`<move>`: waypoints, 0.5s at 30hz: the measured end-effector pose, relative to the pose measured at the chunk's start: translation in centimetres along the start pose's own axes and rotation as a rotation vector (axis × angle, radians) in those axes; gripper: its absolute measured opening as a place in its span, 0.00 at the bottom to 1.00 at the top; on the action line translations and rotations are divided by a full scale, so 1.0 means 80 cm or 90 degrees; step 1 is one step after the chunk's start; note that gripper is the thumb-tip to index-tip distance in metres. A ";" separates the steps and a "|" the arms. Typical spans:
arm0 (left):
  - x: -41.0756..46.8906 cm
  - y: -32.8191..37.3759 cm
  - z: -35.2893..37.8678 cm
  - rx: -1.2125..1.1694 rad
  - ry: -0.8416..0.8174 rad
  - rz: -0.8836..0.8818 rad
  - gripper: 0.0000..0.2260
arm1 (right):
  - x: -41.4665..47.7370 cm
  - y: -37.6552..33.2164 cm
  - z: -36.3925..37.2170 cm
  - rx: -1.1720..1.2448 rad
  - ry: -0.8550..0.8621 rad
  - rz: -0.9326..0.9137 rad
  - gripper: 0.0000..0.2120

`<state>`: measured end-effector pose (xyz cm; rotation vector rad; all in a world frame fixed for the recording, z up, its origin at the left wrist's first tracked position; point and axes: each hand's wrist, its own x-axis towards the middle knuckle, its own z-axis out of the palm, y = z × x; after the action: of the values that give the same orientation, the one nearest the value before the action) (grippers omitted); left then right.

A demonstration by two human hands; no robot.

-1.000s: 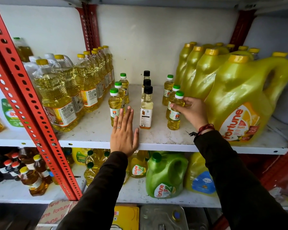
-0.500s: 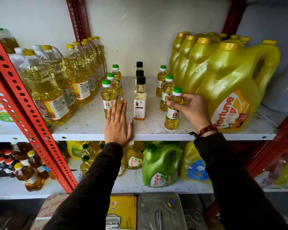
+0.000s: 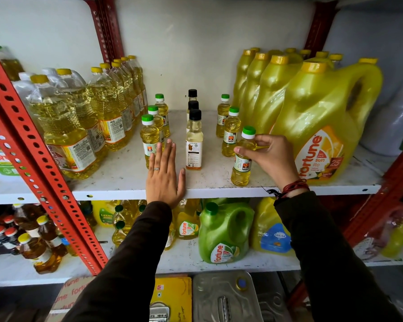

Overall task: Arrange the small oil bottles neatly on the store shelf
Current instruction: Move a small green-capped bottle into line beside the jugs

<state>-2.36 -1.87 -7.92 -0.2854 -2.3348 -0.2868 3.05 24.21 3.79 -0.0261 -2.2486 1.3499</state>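
Observation:
Three rows of small oil bottles stand on the white shelf (image 3: 219, 191). The left row has green caps, and its front bottle (image 3: 148, 138) is right behind my left hand (image 3: 164, 177), which lies flat and open on the shelf. The middle row has black caps, with its front bottle (image 3: 194, 145) beside my left thumb. The right row is green-capped too. My right hand (image 3: 269, 156) grips the shoulder of its front bottle (image 3: 242, 163), which stands near the shelf's front edge.
Large clear oil bottles (image 3: 65, 135) crowd the shelf's left side. Big yellow jugs (image 3: 321, 126) fill the right. A red perforated upright (image 3: 33, 149) crosses the left front. The lower shelf holds a green jug (image 3: 223, 233) and more bottles.
My right hand has drawn the front right bottle forward, toward the shelf's front edge. My left hand stays flat on the shelf. The camera has tilted down a little.

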 end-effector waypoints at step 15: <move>0.001 -0.001 -0.001 -0.002 0.005 0.003 0.32 | -0.004 -0.002 -0.002 -0.004 -0.003 0.006 0.21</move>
<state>-2.39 -1.96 -7.86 -0.2912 -2.3251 -0.2891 3.48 24.16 3.87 -0.0365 -2.2594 1.3493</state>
